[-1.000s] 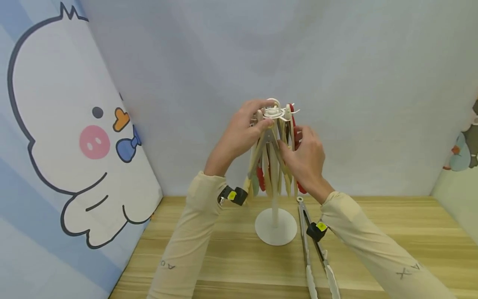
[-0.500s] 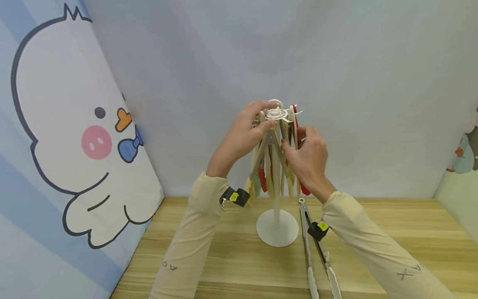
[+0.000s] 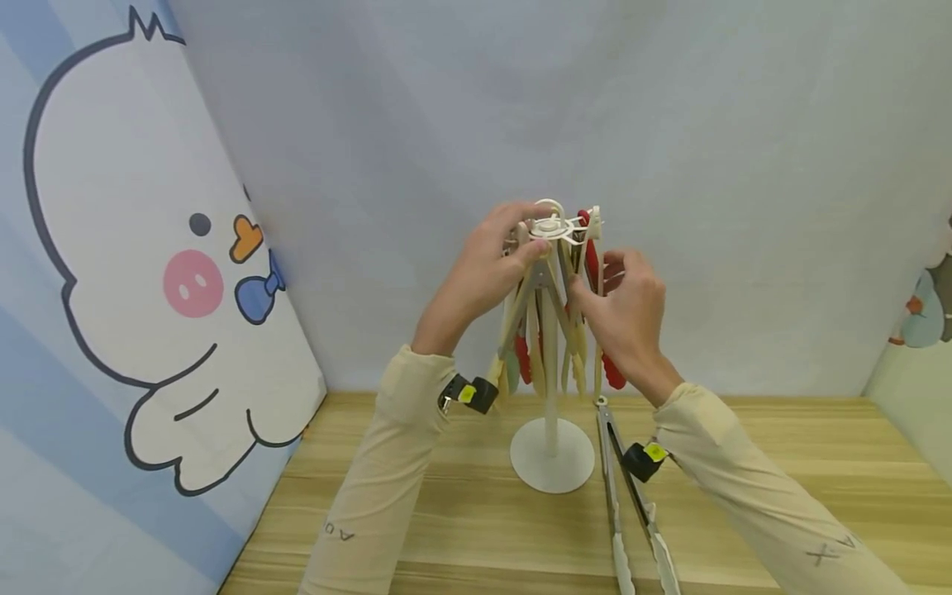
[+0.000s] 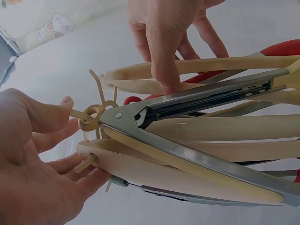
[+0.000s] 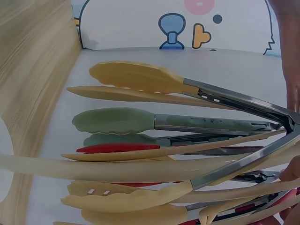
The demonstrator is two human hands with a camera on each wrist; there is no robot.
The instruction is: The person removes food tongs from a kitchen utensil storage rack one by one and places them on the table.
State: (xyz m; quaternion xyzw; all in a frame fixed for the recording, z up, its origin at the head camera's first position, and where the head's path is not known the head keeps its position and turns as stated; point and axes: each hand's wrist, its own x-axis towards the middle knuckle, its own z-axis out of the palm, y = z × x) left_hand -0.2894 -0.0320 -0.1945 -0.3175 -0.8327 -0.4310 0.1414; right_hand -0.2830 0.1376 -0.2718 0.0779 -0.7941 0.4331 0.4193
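A cream stand [image 3: 551,430] with a round base and a ring of hooks holds several hanging tongs. My left hand [image 3: 479,268] grips the top of the stand, thumb in front at a hook and fingers behind. Facing me hang metal tongs [image 4: 197,161] with yellow heads, their loop on the front hook. On the right side, my right hand [image 3: 628,306] pinches the handles of cream tongs [image 4: 131,70] between thumb and fingers; their top end is level with the hooks. Red tongs [image 3: 592,260] hang just behind. Green-headed tongs [image 5: 115,119] hang on the left side.
Long metal tongs [image 3: 611,496] with white heads lie spread on the wooden table [image 3: 446,529], right of the stand's base. A grey-white backdrop [image 3: 729,207] rises behind, and a panel with a cartoon figure [image 3: 119,207] stands at left.
My right hand has shifted a little to the right with the cream tongs, whose top has moved outward along the hooks. My left hand stays on the stand's top.
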